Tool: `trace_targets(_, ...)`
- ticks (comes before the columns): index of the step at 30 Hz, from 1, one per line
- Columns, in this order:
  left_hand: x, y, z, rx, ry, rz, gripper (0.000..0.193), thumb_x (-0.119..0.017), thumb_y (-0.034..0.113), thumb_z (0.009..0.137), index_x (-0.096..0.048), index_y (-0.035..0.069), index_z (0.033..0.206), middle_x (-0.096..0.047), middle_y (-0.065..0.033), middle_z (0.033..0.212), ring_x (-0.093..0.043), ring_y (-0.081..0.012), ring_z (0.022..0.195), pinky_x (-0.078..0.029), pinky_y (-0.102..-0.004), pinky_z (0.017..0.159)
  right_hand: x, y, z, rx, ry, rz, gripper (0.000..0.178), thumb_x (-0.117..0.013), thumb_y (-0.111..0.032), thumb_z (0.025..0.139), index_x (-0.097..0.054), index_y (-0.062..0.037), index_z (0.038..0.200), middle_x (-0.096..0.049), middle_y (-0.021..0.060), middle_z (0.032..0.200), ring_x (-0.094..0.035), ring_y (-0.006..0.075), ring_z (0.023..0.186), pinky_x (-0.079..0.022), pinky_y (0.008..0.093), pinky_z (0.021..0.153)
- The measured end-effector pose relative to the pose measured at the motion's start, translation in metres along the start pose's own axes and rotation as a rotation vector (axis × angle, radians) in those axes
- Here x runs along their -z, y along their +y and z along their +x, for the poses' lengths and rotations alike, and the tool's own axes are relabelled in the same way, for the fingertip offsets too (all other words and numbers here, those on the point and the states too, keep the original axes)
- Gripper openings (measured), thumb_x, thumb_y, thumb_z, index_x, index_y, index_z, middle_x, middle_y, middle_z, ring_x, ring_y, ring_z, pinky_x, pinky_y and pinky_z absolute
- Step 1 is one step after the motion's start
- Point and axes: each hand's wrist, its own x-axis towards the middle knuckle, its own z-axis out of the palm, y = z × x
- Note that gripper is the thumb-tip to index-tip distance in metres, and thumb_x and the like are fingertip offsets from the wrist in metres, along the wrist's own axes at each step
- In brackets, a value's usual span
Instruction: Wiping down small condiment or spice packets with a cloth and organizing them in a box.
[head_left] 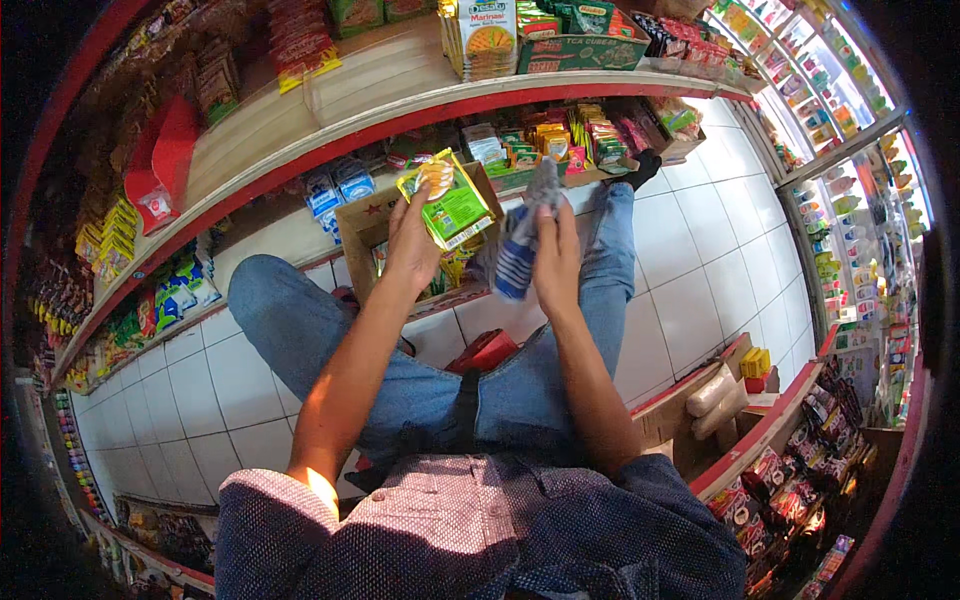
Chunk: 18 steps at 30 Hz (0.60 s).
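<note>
My left hand [411,248] is closed on the lower left side of a green and yellow seasoning packet [456,212], which is tilted above an open cardboard box [362,222]. Several more packets [462,268] lie inside that box, partly covered by my hands and the held packet. A grey cloth with blue and white stripes [516,258] is bunched in my right hand [557,258], its fingers closed round it. The cloth is slightly blurred and hangs just right of the packet, apart from it.
A wooden shelf [390,101] with a red edge curves across in front, carrying packets and a green carton [582,54]. Below it stand boxes of sachets [560,140]. My bent legs [290,310] flank the cardboard box on the white tiled floor [690,225]. A glass display case [850,200] stands right.
</note>
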Motion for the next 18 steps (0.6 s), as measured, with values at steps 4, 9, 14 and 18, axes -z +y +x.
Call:
trace_targets(4, -0.012, -0.002, -0.016, 0.069, -0.270, -0.031, 0.047, -0.041, 0.040, 0.109, -0.048, 0.008, 0.144, -0.060, -0.0090, 0.137, -0.055, -0.0230, 0.130, -0.042, -0.0428, 0.113, -0.039, -0.008, -0.005, 0.688, -0.115, -0.738, 0.055, -0.059, -0.009, 0.094, -0.046, -0.0015, 0.147, -0.037, 0.0251, 0.153, -0.038, 0.0454, 0.136, -0.035, 0.0479, 0.114)
trace_targets(9, -0.003, -0.008, -0.021, 0.025, -0.240, 0.075, 0.055, -0.036, 0.048, 0.109, -0.049, 0.008, 0.144, -0.056, -0.0069, 0.143, -0.052, -0.0236, 0.131, -0.039, -0.0410, 0.114, -0.047, 0.020, 0.004, 0.776, -0.285, -0.805, 0.062, -0.063, -0.002, 0.084, -0.049, -0.0011, 0.144, -0.043, 0.0239, 0.148, -0.043, 0.0434, 0.130, -0.037, 0.0513, 0.112)
trace_targets(14, -0.008, -0.009, -0.022, 0.145, -0.197, 0.029, 0.057, -0.032, 0.049, 0.109, -0.047, 0.007, 0.146, -0.057, -0.0080, 0.142, -0.052, -0.0224, 0.132, -0.037, -0.0402, 0.116, -0.046, 0.019, 0.001, 0.743, -0.123, -0.855, 0.060, -0.065, 0.002, 0.077, -0.056, 0.0001, 0.136, -0.048, 0.0210, 0.142, -0.046, 0.0417, 0.125, -0.041, 0.0505, 0.108)
trace_targets(18, -0.005, -0.004, -0.020, 0.153, -0.354, -0.001, 0.062, -0.031, 0.055, 0.108, -0.045, 0.011, 0.149, -0.054, -0.0067, 0.147, -0.049, -0.0218, 0.138, -0.035, -0.0412, 0.118, -0.044, 0.013, 0.001, 0.762, -0.173, -0.842, 0.058, -0.064, 0.001, 0.078, -0.058, 0.0001, 0.136, -0.049, 0.0192, 0.141, -0.047, 0.0396, 0.124, -0.041, 0.0489, 0.108)
